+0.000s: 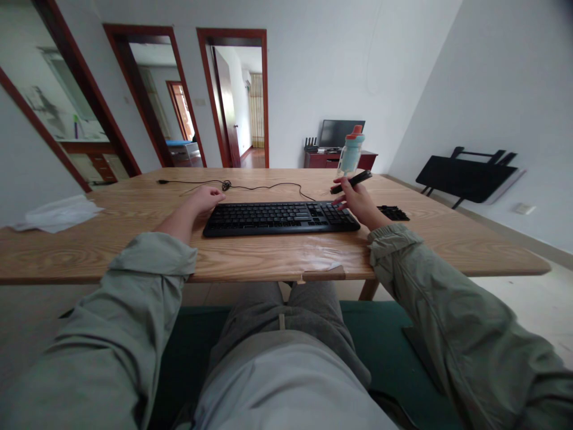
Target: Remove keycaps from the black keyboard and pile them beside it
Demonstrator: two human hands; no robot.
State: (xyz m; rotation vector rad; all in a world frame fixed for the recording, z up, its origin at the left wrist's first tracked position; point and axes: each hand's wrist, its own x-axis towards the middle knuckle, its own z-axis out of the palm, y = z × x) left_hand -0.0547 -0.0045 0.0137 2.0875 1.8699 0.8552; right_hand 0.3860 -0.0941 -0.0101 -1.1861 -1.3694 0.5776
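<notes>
A black keyboard [281,218] lies flat on the wooden table in front of me. Curled fingers bring my left hand [206,198] to the keyboard's back left corner; whether they grip anything is hidden. Over the number pad at the right end, my right hand [356,200] is closed around a black stick-like tool [362,178], which I hold slanted up to the right. Its exact kind is too small to tell. Small black pieces [394,213] lie in a cluster just right of my right wrist. A thin black cable [264,187] runs behind the keyboard, bundled partway along.
A clear bottle with a blue-green inside and orange cap [351,150] stands beyond my right hand. Crumpled white paper or plastic [60,213] lies on the table's left side. The table's front edge [250,276] is close to my body, with peeling tape [324,273] on it.
</notes>
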